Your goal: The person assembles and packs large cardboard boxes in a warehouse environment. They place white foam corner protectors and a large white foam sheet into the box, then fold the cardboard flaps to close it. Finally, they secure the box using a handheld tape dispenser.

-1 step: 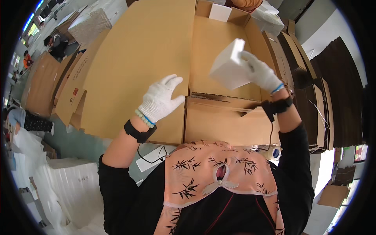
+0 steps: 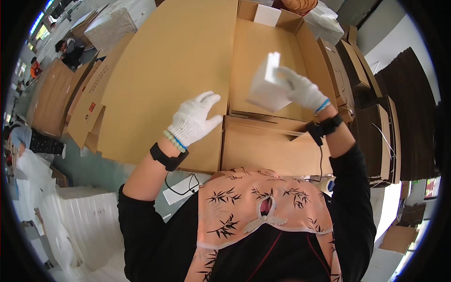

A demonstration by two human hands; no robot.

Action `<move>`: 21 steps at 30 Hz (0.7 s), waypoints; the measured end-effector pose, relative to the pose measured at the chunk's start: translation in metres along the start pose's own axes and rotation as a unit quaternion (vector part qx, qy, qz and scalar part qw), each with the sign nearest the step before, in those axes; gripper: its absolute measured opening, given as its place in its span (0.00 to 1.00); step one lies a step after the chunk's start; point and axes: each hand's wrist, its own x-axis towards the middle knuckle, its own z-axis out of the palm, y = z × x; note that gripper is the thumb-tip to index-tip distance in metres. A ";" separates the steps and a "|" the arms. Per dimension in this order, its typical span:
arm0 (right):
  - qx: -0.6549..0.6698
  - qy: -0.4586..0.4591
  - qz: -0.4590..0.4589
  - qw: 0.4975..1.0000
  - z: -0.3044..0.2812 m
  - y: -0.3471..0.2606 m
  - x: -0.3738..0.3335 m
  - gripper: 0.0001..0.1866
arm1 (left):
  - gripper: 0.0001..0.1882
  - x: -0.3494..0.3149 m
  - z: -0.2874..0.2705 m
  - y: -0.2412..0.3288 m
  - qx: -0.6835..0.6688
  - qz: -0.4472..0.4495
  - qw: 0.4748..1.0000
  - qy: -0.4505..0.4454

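Observation:
My right hand (image 2: 303,89), in a white knit glove, grips a white foam block (image 2: 270,87) by its right edge. The block is tilted and slightly blurred, held over the lower part of an open cardboard box (image 2: 253,42). My left hand (image 2: 195,117), gloved too, has its fingers and thumb apart and holds nothing. It is over the large flat cardboard flap (image 2: 174,56) left of the box cavity, close to the cavity's near left corner. Against the box's far wall stands another white piece (image 2: 267,15). The near flap (image 2: 272,148) is folded out toward me.
Stacked cardboard (image 2: 376,136) lines the right side. White foam sheets (image 2: 91,216) are piled at the lower left. A tape roll (image 2: 330,184) is near my right elbow. People (image 2: 70,49) are at the far left. Cables hang from my wrist bands.
My right hand has moved slightly left and toward me with the foam block, which has turned a little. My left hand has hardly moved.

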 end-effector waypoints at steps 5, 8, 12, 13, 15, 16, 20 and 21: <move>0.008 -0.179 -0.011 0.984 0.087 -0.051 0.045 0.38 | 0.26 0.010 0.051 -0.004 0.074 0.112 0.990 0.036; 0.011 -0.121 0.004 0.993 0.117 -0.026 0.063 0.41 | 0.25 0.021 0.062 0.002 0.091 0.138 0.986 -0.018; -0.040 -0.085 0.088 0.992 0.093 -0.028 0.071 0.34 | 0.25 0.019 0.065 0.007 0.107 0.142 0.984 -0.021; -0.047 -0.070 0.108 0.991 0.093 -0.007 0.075 0.33 | 0.25 0.021 0.066 0.008 0.105 0.147 0.983 -0.022; -0.025 -0.048 0.116 0.992 0.080 0.020 0.066 0.31 | 0.26 0.024 0.064 0.008 0.106 0.147 0.983 -0.028; 0.006 -0.041 0.108 0.993 0.063 0.031 0.056 0.29 | 0.26 0.024 0.063 0.009 0.110 0.146 0.983 -0.032; -0.051 0.045 -0.103 0.992 0.012 0.115 -0.016 0.25 | 0.27 0.026 0.062 0.022 0.121 0.125 0.982 -0.072; -0.124 0.046 -0.131 0.982 -0.005 0.124 -0.041 0.22 | 0.27 0.026 0.062 0.026 0.133 0.115 0.981 -0.085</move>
